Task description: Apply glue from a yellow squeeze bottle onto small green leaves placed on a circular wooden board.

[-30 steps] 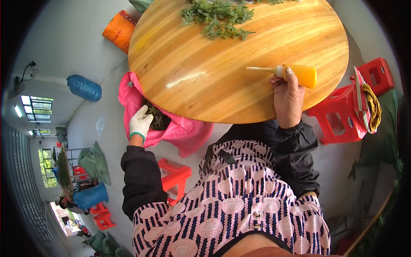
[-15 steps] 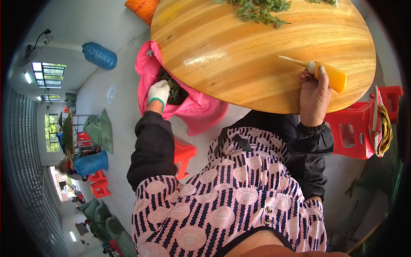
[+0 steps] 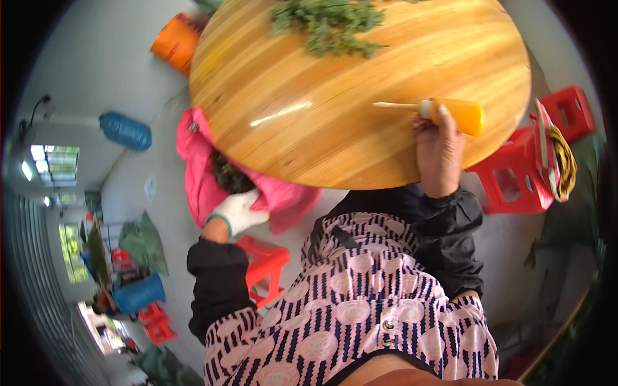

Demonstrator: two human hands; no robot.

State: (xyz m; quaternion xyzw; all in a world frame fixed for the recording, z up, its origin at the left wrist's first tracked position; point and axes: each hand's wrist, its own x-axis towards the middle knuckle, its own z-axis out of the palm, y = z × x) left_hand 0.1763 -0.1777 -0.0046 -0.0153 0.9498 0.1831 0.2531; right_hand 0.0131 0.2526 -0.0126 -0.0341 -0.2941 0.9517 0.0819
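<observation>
My bare right hand [image 3: 440,151] is wrapped round a yellow squeeze bottle [image 3: 465,116], tilted on its side above the near right edge of the round wooden table [image 3: 309,141]. Its long pale nozzle points left. My left hand [image 3: 239,213], in a white knitted glove with a green cuff, is closed on the near rim of a pink sack [image 3: 196,193]. Dark green plant material [image 3: 228,175] shows in the sack's mouth, left of the table. Leafy green sprigs [image 3: 331,26] lie on the far part of the table.
Beneath my left arm is a red plastic stool [image 3: 267,260]. More red stools [image 3: 508,183] stand at the right, one with a striped and yellow cloth item [image 3: 559,161] on it. An orange sack [image 3: 177,44] and a blue sack [image 3: 125,130] lie at far left.
My left hand has come out of the pink sack's mouth and moved nearer to me, onto its rim. The bottle in my right hand is turned more level. The whole view has shifted.
</observation>
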